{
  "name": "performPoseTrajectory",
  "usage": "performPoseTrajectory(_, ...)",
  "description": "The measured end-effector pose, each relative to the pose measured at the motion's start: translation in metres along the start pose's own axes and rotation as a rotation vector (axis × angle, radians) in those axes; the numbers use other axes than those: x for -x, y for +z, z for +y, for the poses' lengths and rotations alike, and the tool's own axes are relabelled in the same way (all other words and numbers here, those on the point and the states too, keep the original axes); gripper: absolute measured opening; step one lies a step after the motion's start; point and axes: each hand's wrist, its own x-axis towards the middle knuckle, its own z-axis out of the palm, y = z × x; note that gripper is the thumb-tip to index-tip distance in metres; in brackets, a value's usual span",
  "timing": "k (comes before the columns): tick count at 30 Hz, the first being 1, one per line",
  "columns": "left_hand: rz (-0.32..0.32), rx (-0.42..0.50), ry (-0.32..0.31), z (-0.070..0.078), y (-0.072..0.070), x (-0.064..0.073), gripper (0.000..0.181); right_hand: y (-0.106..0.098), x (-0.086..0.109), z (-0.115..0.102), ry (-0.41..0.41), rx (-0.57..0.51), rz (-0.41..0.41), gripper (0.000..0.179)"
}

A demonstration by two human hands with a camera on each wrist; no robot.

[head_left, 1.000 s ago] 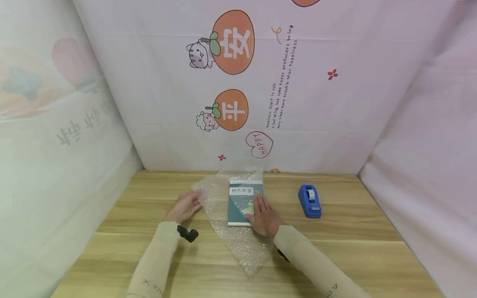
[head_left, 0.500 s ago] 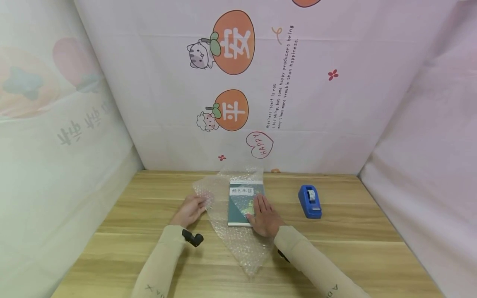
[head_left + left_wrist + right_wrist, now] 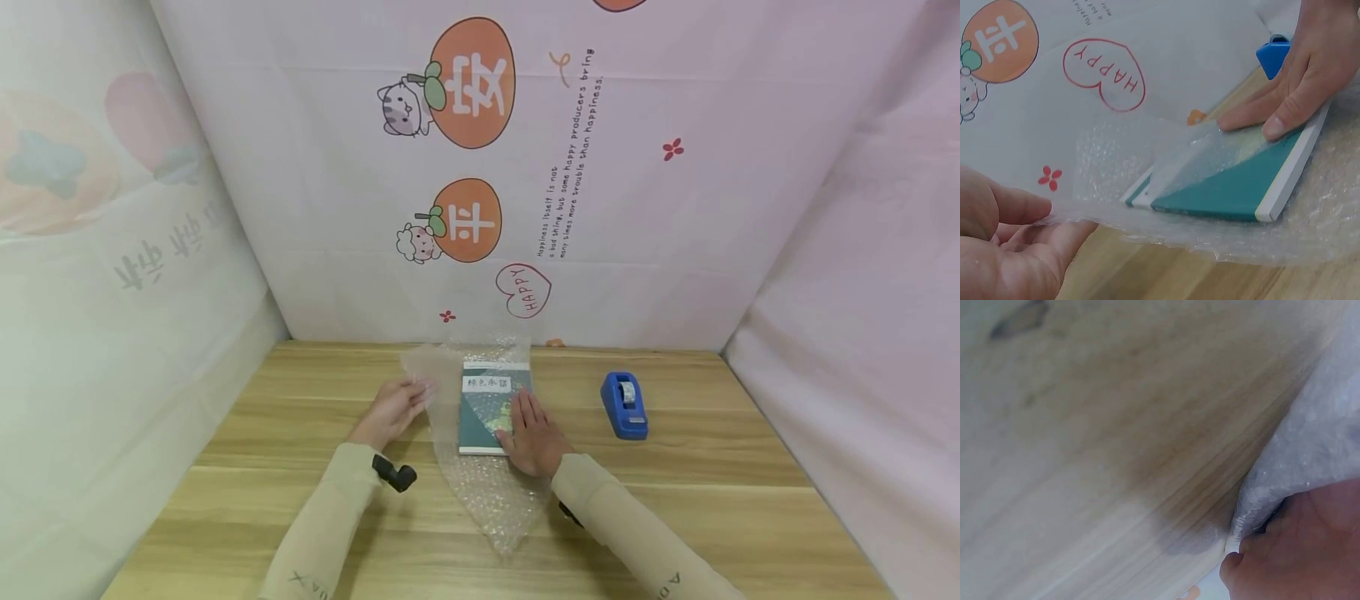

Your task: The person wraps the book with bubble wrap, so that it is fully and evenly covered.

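A teal book [image 3: 480,429] with white bands lies on a sheet of bubble wrap [image 3: 480,500], whose right part is folded over the cover. My right hand [image 3: 534,437] presses that fold flat on the book with extended fingers. To the left, my left hand [image 3: 393,408] pinches the wrap's left edge between thumb and fingers. In the left wrist view, the bubble wrap [image 3: 1166,234] is lifted off the table by the left hand [image 3: 1016,244], and the book [image 3: 1222,190] stays down. Only part of the right hand [image 3: 1304,550] shows in the right wrist view.
A blue tape dispenser [image 3: 624,406] with a roll of tape stands on the wooden table [image 3: 712,467], right of the book. White printed cloth [image 3: 637,208] hangs behind the table's far edge and along both sides.
My left hand has moved right and slightly up, bringing the wrap's left edge closer to the book. The right hand has stayed in place on the cover.
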Motion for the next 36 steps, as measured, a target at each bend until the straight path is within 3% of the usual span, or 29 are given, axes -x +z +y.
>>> performPoseTrajectory(12,0.017,-0.05,0.023,0.006,0.029,-0.004,0.044,-0.003,-0.002,0.001,0.019,0.021,-0.049,0.082)
performPoseTrajectory(18,0.029,-0.11,0.018,0.006,0.044,-0.005,0.04,-0.003,0.0,-0.001,0.007,0.012,-0.032,0.083)
performPoseTrajectory(36,0.015,-0.279,0.062,-0.004,0.072,-0.012,0.034,-0.011,0.005,-0.008,0.007,0.032,-0.057,0.081)
